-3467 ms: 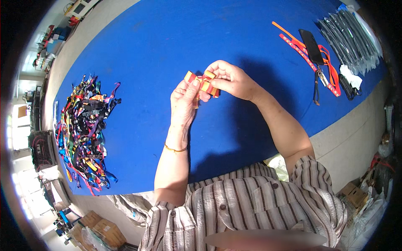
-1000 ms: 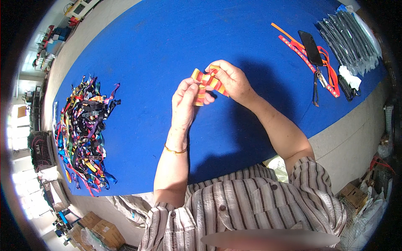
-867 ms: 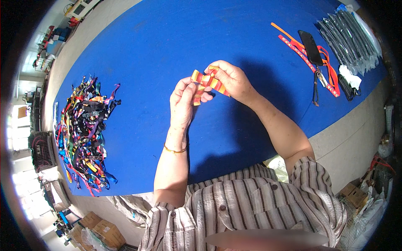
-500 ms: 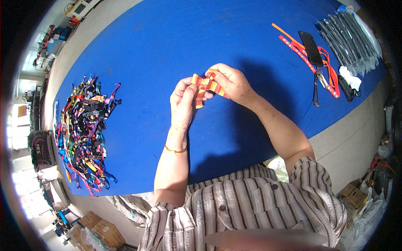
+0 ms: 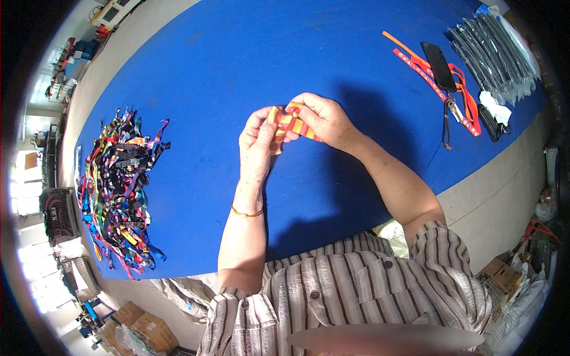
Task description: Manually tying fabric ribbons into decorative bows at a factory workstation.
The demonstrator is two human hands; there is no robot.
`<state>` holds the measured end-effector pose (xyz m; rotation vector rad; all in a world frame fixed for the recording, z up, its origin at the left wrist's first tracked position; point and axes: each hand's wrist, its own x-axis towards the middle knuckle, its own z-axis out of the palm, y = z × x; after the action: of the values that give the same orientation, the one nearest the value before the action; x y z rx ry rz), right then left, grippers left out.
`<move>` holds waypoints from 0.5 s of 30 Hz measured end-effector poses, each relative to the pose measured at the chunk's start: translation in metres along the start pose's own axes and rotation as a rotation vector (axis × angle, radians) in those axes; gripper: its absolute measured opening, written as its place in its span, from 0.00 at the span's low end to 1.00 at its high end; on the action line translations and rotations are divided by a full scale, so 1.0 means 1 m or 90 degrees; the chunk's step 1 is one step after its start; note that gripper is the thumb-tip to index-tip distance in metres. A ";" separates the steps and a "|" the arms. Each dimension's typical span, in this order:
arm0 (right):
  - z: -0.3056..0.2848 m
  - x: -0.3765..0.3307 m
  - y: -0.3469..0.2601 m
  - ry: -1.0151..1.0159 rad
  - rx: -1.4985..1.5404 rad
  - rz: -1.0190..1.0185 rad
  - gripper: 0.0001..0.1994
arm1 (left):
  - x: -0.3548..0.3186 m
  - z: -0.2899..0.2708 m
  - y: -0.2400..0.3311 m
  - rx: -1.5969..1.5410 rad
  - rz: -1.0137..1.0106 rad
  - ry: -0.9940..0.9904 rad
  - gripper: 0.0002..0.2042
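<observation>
Between my two hands, over the middle of the blue table [image 5: 237, 65], is a folded ribbon [image 5: 286, 125] with red and yellow stripes. My left hand [image 5: 256, 136] pinches its left end between thumb and fingers. With thumb and forefinger my right hand [image 5: 322, 118] grips the folded upper right part. One striped end slants out below the right palm, and another hangs beneath the left thumb. The fingers hide part of the folds.
A large heap of mixed coloured ribbons [image 5: 122, 190] lies on the table's left side. At the far right are a black phone [image 5: 438, 65], a red lanyard [image 5: 420, 74], orange straps [image 5: 473, 113] and a stack of dark plastic-wrapped packs [image 5: 494, 58]. Cardboard boxes [image 5: 153, 332] stand on the floor at lower left.
The ribbon's crossed pieces have drawn together into a flatter, closer fold. My right hand has shifted slightly left, and both hands keep their grip.
</observation>
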<state>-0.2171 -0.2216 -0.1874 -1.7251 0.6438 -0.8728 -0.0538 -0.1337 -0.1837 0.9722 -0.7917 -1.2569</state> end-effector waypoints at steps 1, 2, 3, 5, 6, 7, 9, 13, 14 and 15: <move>-0.001 0.000 -0.001 0.001 0.000 0.000 0.08 | 0.000 0.000 0.000 0.016 -0.004 0.005 0.13; -0.002 -0.001 -0.002 -0.018 0.010 0.031 0.08 | 0.000 0.000 0.000 0.016 -0.004 0.004 0.13; -0.002 -0.001 -0.004 -0.037 0.020 0.061 0.09 | 0.000 0.001 0.000 0.016 0.000 -0.002 0.13; 0.000 -0.001 -0.008 -0.014 0.028 0.019 0.10 | 0.000 -0.002 -0.002 0.016 0.005 -0.008 0.12; 0.001 -0.001 -0.009 0.007 0.037 -0.023 0.10 | 0.001 -0.004 -0.002 0.027 0.011 -0.004 0.11; 0.002 0.000 -0.008 0.007 0.037 -0.024 0.10 | 0.001 -0.007 -0.003 0.039 0.018 -0.001 0.10; 0.002 0.002 -0.005 0.002 -0.027 -0.098 0.12 | 0.000 -0.008 -0.004 0.042 0.008 0.022 0.08; -0.001 -0.001 -0.009 -0.021 -0.020 -0.045 0.11 | -0.002 -0.002 -0.002 0.204 0.022 0.098 0.07; -0.001 0.000 -0.008 -0.019 -0.024 -0.053 0.11 | -0.002 0.000 -0.002 0.204 0.023 0.097 0.07; -0.001 0.000 -0.007 -0.018 -0.027 -0.061 0.11 | -0.002 0.003 -0.003 0.278 0.078 0.121 0.07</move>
<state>-0.2176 -0.2196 -0.1805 -1.8165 0.5683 -0.9057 -0.0584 -0.1321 -0.1851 1.3504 -0.9809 -0.8855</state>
